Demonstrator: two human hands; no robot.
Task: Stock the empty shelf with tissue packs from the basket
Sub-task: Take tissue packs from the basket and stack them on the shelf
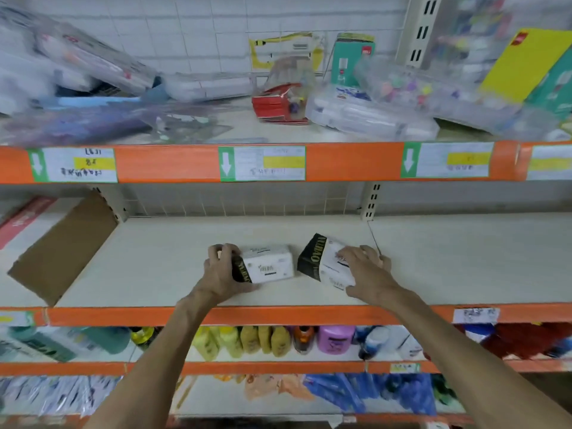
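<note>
Left hand [221,270]: my fingers curl round the black end of the left tissue pack [269,264], which lies flat.
Right hand [366,270]: my fingers and thumb clasp the right tissue pack [322,261], which is tilted.
Packs: just beside each other, not touching, mid-shelf near the front.
Shelf [154,258]: pale board with an orange front rail [278,314].
Far left: cardboard sheet [65,249] lying on the board.

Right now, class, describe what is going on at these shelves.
A person is stocking the middle shelf. The left hand grips the first tissue pack by its dark end, flat on the board. The right hand holds the second tissue pack, tilted, beside it without touching. A cardboard sheet sits at the shelf's left. No basket is in view.
</note>
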